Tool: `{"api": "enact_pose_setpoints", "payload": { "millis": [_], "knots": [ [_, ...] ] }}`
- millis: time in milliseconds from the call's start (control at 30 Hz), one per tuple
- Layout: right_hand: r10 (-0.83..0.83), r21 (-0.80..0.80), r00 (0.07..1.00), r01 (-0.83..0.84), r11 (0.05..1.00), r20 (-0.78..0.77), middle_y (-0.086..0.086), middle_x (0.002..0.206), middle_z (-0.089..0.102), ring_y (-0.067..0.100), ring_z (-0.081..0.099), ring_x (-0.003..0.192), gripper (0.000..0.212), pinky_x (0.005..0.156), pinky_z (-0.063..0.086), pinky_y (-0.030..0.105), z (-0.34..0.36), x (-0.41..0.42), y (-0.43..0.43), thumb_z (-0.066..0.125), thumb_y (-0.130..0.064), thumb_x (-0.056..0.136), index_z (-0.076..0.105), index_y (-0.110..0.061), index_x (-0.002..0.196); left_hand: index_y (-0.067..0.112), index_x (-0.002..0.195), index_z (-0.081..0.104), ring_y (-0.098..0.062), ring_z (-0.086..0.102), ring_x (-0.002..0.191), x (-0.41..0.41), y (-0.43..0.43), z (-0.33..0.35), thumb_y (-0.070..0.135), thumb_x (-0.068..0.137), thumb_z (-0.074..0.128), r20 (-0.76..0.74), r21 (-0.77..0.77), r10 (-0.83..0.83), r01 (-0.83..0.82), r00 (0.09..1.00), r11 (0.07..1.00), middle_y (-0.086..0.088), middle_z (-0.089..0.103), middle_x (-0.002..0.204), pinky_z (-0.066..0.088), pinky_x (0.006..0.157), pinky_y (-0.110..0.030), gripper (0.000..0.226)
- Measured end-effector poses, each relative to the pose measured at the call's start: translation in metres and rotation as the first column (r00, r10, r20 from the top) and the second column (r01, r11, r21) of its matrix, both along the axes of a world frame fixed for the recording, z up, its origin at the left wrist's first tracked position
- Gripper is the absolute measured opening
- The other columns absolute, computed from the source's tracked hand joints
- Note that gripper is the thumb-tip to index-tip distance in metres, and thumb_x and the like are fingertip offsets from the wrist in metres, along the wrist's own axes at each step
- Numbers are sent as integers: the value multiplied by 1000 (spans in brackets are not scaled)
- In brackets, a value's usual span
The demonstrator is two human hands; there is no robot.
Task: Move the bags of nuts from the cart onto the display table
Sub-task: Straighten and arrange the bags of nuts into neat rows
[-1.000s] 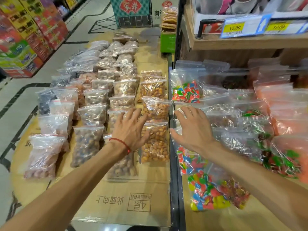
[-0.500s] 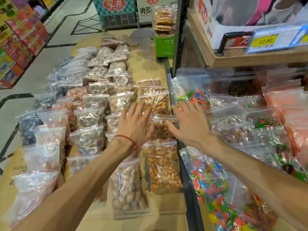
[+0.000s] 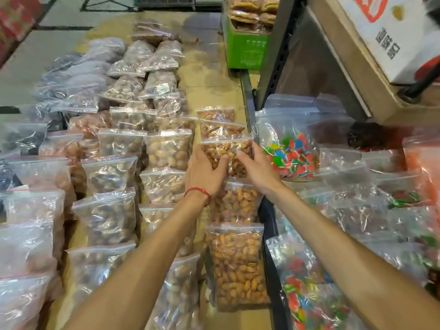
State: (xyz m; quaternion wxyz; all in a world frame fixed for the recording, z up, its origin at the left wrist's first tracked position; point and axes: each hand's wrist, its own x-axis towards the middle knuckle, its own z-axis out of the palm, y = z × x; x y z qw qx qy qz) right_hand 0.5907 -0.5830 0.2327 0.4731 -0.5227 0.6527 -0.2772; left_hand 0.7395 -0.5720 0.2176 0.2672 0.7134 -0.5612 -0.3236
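Observation:
Rows of clear zip bags of nuts lie on a cardboard-covered surface [image 3: 209, 84] on the left. In its rightmost column, a bag of orange-brown nuts [image 3: 226, 148] sits between both my hands. My left hand [image 3: 204, 172], with a red string at the wrist, grips its left side, thumb across the front. On the right edge my right hand [image 3: 258, 167] holds it, thumb on top. Two more bags of the same nuts [image 3: 234, 265] lie nearer me in that column, and two lie beyond.
A black shelf frame [image 3: 269, 234] borders the cardboard on the right. Past it lie bags of coloured candy [image 3: 290, 158] and other clear bags. A green box [image 3: 245, 51] of snacks stands at the far end. A cardboard carton [image 3: 381, 32] sits on the upper shelf.
Both hands moved forward from hovering spread over the nearer bags and closed on a bag farther up the right column. The camera leaned in closer.

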Motion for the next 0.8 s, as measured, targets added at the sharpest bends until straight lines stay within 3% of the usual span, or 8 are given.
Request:
{"api": "enact_pose_setpoints", "payload": {
  "millis": [133, 233, 300, 433, 500, 600, 700, 800],
  "knots": [
    [-17, 114, 993, 3, 993, 119, -5, 162, 49, 16, 47, 147, 97, 124, 37, 48, -16, 0, -8, 51, -82, 85, 34, -27, 163, 14, 161, 21, -26, 34, 151, -12, -12, -3, 67, 86, 56, -285, 46, 106, -97, 953, 994, -9, 34, 164, 31, 122, -51, 98],
    [-34, 144, 981, 6, 990, 191, -17, 134, 62, -2, 60, 116, 63, 98, 48, 23, -20, -1, -13, 50, -55, 108, 38, -25, 161, 17, 165, 13, -23, 18, 157, -17, -15, -10, 63, 94, 56, -309, 90, 181, -161, 934, 983, -5, 19, 171, 19, 128, -50, 95],
    [-53, 153, 972, 18, 988, 228, -26, 115, 59, -10, 57, 100, 57, 85, 49, 19, -24, -3, -16, 51, -45, 110, 34, -27, 162, 23, 165, 8, -21, 13, 159, -18, -11, -13, 66, 94, 55, -316, 131, 218, -185, 923, 974, -1, 11, 173, 16, 128, -48, 96],
    [-122, 233, 927, 38, 972, 354, -5, 131, 69, 10, 70, 111, 60, 72, 59, 24, -22, 1, -22, 60, -48, 104, 42, -28, 158, 26, 165, 11, -24, 23, 156, -12, -11, -19, 76, 89, 54, -305, 150, 212, -173, 928, 973, 0, 18, 172, 24, 126, -48, 101],
    [-182, 258, 891, 76, 963, 417, 5, 145, 64, 19, 69, 119, 86, 83, 63, 37, -16, 9, -21, 71, -65, 88, 43, -26, 159, 33, 163, 21, -25, 34, 152, -10, -12, -20, 85, 79, 57, -370, 175, 225, -170, 901, 970, 1, 29, 169, 31, 123, -53, 105],
    [-204, 262, 860, 85, 961, 468, 1, 162, 49, 22, 55, 141, 126, 116, 47, 51, -19, 19, -18, 77, -88, 59, 36, -29, 163, 45, 145, 45, -27, 59, 133, -5, -14, -37, 90, 60, 72, -571, 217, 316, -232, 757, 948, 0, 57, 150, 50, 107, -56, 100],
    [-167, 209, 872, 77, 975, 459, -14, 162, 33, 12, 38, 147, 98, 122, 32, 37, -15, 22, -12, 63, -71, 92, 21, -28, 169, 45, 144, 42, -26, 59, 132, -1, -9, -44, 86, 66, 73, -605, 224, 294, -197, 740, 955, -1, 57, 148, 50, 108, -54, 94],
    [-155, 194, 881, 74, 978, 447, -5, 173, 27, 21, 33, 156, 109, 128, 29, 52, -20, 20, -14, 62, -80, 85, 10, -35, 170, 36, 154, 34, -23, 55, 136, -1, -11, -34, 76, 72, 72, -652, 205, 261, -166, 712, 965, -1, 54, 151, 44, 115, -50, 99]
  ]
}}
